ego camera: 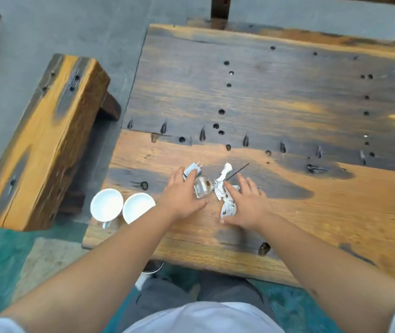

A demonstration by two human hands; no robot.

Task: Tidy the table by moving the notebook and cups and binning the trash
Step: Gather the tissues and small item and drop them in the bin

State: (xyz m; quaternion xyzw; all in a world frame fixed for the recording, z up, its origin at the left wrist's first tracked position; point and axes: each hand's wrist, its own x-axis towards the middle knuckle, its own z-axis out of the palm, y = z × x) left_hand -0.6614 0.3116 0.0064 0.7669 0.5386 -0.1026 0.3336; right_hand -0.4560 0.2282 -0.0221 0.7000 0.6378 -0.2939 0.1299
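Note:
Two white cups (106,204) (138,206) stand side by side at the wooden table's (312,212) near left corner. My left hand (182,192) lies flat, fingers apart, over a white plug adapter (193,168) and beside a clear crumpled plastic piece (202,187). My right hand (247,203) rests open against crumpled white tissue and wrapper trash (227,200). A thin black stick (238,170) lies just beyond the trash. No notebook is in view.
A heavy wooden bench (45,140) stands left of the table, with a gap of grey floor between. A dark post (220,8) rises behind the far edge. Under the near edge sits a round dark container (153,266) by my legs.

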